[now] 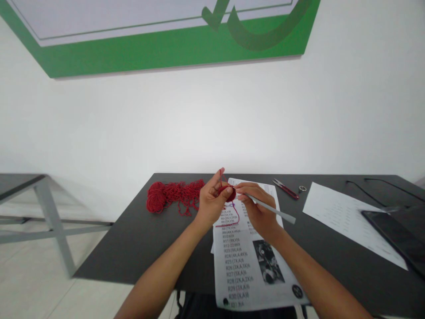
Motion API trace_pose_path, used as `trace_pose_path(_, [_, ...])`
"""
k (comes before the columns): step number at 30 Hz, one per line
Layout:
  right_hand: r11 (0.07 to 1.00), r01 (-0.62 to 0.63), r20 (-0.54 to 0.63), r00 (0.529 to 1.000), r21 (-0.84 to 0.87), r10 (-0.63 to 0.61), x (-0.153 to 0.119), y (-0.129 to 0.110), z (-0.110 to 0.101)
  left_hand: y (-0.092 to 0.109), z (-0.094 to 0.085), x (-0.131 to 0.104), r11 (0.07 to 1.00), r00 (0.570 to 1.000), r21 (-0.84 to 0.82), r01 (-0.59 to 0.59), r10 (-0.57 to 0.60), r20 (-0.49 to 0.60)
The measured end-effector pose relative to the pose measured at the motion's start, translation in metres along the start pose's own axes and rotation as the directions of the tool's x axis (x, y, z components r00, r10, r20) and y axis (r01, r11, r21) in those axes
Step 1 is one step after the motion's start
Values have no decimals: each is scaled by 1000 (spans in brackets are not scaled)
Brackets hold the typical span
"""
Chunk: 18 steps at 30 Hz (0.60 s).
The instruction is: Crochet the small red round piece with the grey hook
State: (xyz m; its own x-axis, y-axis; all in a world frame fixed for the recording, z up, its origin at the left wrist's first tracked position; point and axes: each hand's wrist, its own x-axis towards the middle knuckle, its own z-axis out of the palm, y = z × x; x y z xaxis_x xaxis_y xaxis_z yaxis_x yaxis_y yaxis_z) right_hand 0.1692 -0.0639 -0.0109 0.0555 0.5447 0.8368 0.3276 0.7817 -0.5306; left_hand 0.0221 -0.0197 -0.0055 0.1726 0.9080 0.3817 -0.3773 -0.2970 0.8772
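My left hand [211, 198] pinches a small round red crochet piece [230, 195] between thumb and fingers, with a strand of yarn running up over the raised index finger. In my right hand [260, 208] is a crochet hook [274, 210] with a long pale grey handle, held like a pen. The hook's tip meets the edge of the crochet piece, though the tip itself is too small to make out. A red yarn tail [237, 217] hangs below onto the printed pattern sheet [237, 266]. Left of my left hand lies a loose heap of red yarn [159, 197].
Thread snips [286, 189] and a small ring [302, 188] lie at the right back of the dark table [142, 252]. Further right are a white paper [345, 221], a black phone [388, 232] and thin dark glasses arms [365, 193]. A wall stands behind the table.
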Motion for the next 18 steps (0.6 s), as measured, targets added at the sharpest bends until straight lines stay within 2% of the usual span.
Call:
trace_pose_path(2, [997,-11,40,999,-74,14,2,1,0,2,-4,4,976,992,187,-113,122,-37])
trace_pose_path(4, [989,-2,91,996,-148,15,2,1,2,3,-8,6,913,972,360,-191,227,-61])
trace_pose_path(7, [979,-38,97,994,-200,59,0,-1,8,1,-10,7,850,952,476,-226,297,-79])
trace_pose_path(10, [973,-101,57,992,-207,115,-4,-7,14,-5,-9,7,886,960,422,-193,260,-108])
trace_pose_path(14, [968,-184,35,981,-172,192,-9,-11,16,-9,-5,8,962,976,250,-107,149,-157])
trace_pose_path(18, [936,-351,18,936,-1,351,-8,-8,12,-7,-7,9,973,979,205,-102,135,-152])
